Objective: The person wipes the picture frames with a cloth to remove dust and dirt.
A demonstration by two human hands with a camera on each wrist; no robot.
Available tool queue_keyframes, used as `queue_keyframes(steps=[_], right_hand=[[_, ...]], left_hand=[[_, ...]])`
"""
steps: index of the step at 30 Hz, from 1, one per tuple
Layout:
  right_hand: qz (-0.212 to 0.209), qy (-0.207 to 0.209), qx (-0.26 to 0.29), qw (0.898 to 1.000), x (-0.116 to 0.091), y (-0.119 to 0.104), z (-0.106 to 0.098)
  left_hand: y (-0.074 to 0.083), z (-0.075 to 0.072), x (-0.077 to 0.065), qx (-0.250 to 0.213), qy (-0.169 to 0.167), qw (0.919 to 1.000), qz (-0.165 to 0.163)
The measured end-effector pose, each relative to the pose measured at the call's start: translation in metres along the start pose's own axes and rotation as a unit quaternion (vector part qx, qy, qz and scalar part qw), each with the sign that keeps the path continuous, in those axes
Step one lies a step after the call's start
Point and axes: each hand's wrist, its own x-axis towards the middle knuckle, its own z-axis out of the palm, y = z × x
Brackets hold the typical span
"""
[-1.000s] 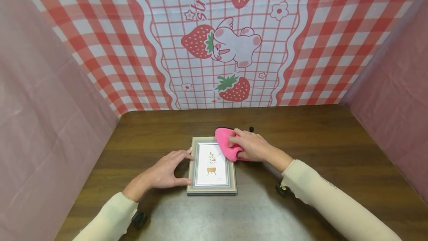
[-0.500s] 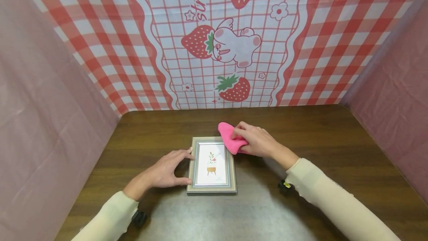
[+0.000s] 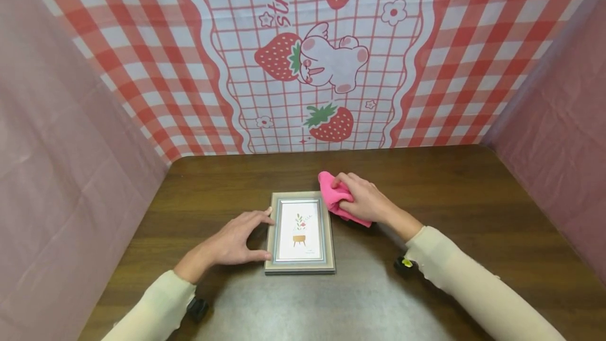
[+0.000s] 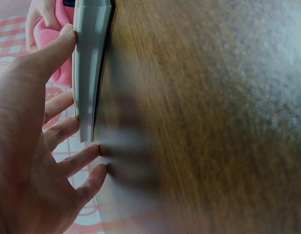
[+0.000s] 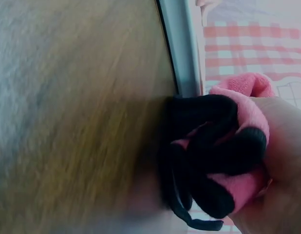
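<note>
A picture frame (image 3: 329, 246) with a beige border lies flat on the table, holding a print of a potted plant. Along its left side rests my left hand (image 3: 233, 240), thumb and fingertips spread against the edge; in the left wrist view that hand (image 4: 38, 131) has its fingers apart and fairly straight. My right hand (image 3: 366, 199) grips a bunched pink cloth (image 3: 330, 189) at the frame's upper right corner. Seen from the right wrist, the cloth (image 5: 243, 109) shows black parts folded among the pink, right beside the frame's side (image 5: 182, 48).
The dark wooden table (image 3: 426, 183) extends around the frame. Behind it hangs a red-and-white checked cloth (image 3: 189, 67) with strawberry prints. Pink fabric walls (image 3: 85, 146) stand at both sides. A black wrist device (image 3: 197, 309) sits under the left sleeve.
My right hand has drawn the pink cloth rightward off the print to the frame's upper right corner, and the cloth has bunched up more. The left hand and frame have stayed put.
</note>
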Motion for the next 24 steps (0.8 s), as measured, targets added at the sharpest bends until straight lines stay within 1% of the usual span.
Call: queue_keyframes(steps=[3, 7, 13, 16, 17, 21, 23, 24], right_hand=[[0.017, -0.008, -0.001, 1.000, 0.002, -0.003, 0.004], [0.047, -0.034, 0.004, 0.998, 0.005, -0.009, 0.008], [0.083, -0.072, 0.004, 0.994, 0.011, -0.023, 0.014], [0.092, -0.076, -0.003, 0.993, 0.012, -0.028, 0.015], [0.085, -0.071, -0.011, 0.994, 0.013, -0.023, 0.019], [0.085, -0.069, -0.013, 0.994, 0.014, -0.024, 0.019], [0.091, -0.070, -0.012, 0.993, 0.013, -0.024, 0.020], [0.104, -0.075, -0.007, 0.992, 0.012, -0.030, 0.017]], left_hand=[[-0.001, 0.001, 0.000, -0.002, -0.002, 1.0000, -0.003], [-0.002, 0.001, 0.001, 0.000, -0.002, 1.0000, -0.002], [-0.001, 0.001, 0.001, 0.000, -0.007, 0.9999, -0.011], [-0.001, 0.000, 0.001, -0.002, -0.007, 0.9999, -0.009], [0.000, 0.000, 0.001, -0.002, -0.007, 1.0000, -0.007], [-0.001, 0.000, 0.001, 0.000, -0.004, 1.0000, -0.004], [-0.001, 0.000, 0.001, 0.001, -0.002, 1.0000, -0.003], [-0.001, 0.000, 0.001, 0.001, -0.002, 1.0000, -0.003]])
